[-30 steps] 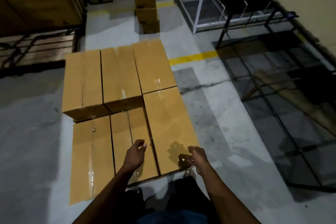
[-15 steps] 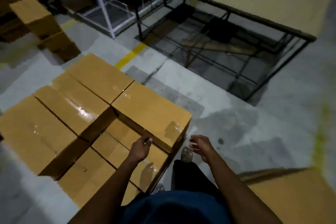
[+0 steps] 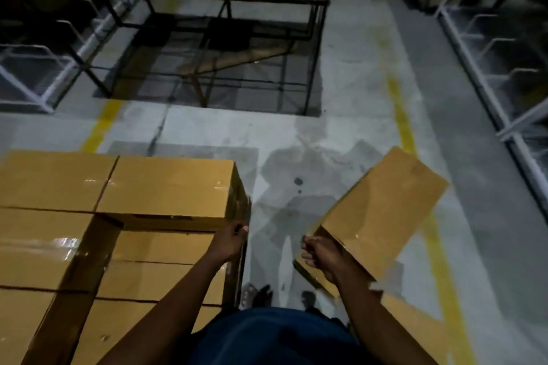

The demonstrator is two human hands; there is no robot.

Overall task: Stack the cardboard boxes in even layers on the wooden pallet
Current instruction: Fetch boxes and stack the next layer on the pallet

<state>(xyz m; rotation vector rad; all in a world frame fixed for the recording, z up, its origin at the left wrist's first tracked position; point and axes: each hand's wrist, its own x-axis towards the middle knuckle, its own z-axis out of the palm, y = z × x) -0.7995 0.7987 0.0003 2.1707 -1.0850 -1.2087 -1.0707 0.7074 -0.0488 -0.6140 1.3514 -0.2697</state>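
Note:
Cardboard boxes (image 3: 166,187) are stacked in layers at the lower left; the upper layer covers the far and left part, and a lower layer (image 3: 154,264) shows in front of me. The pallet beneath is hidden. My left hand (image 3: 229,243) hangs loosely curled at the stack's right front corner, holding nothing. A separate cardboard box (image 3: 385,207) sits skewed at the right on another cardboard piece (image 3: 415,326). My right hand (image 3: 321,255) is loosely curled in front of that box's near corner. Whether it touches the box is unclear.
A dark metal-framed table (image 3: 225,0) with a tan top stands ahead. White wire racks stand at the far left (image 3: 32,74) and right (image 3: 504,47). Yellow floor lines (image 3: 406,127) cross the grey concrete. My feet (image 3: 255,293) are between the stack and the loose box.
My view has swung right: the stack slid to the left, and the loose box at the right came fully into view. My right hand now lies at that box's corner.

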